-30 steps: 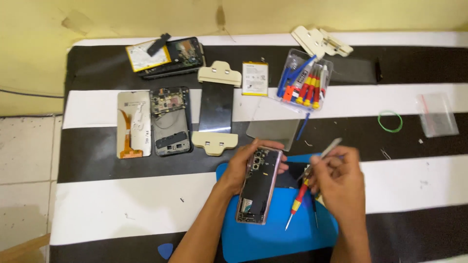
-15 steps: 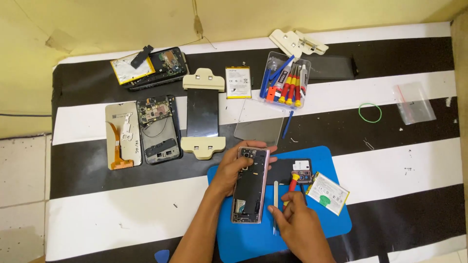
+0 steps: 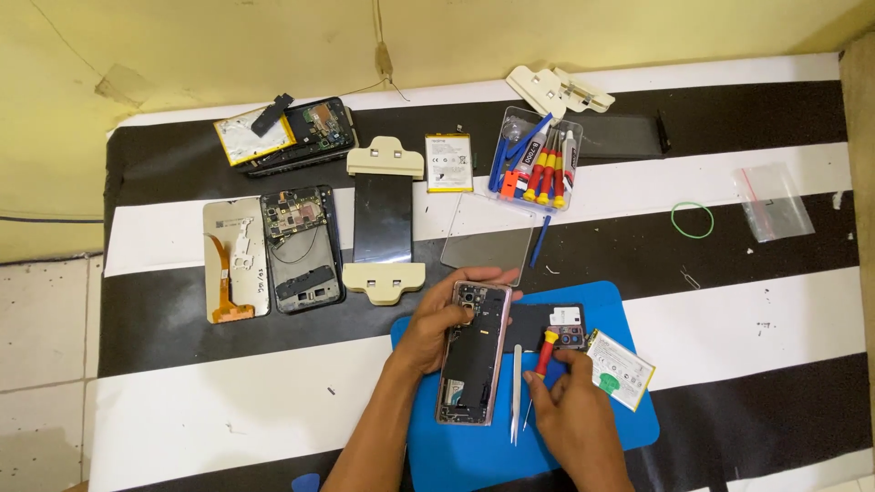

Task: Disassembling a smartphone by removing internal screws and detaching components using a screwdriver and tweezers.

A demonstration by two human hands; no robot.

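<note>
Showing an opened phone repair from above: a black-and-white striped cloth [image 3: 729,301] covers the work surface, with a yellow wall behind and pale floor tiles at the left. A blue rubber work mat [image 3: 474,456] lies near the viewer. On it rests the opened pink-framed smartphone chassis [image 3: 474,364], its back off and boards exposed; it is judged light and stiff but fragile inside, best held by the metal side rails, away from the flex cables. The left hand [image 3: 437,333] steadies it, fingers wrapped over the upper edge and pressing down. The right hand [image 3: 570,419] pinches a small red-and-yellow screwdriver [image 3: 545,351] between thumb and fingers; steel tweezers [image 3: 516,392] lie just beside the chassis. Smaller items: a dark back cover with camera module [image 3: 556,326], a white-and-green battery [image 3: 622,369], a clear tray of screwdrivers [image 3: 538,169], a green rubber band [image 3: 693,220].
</note>
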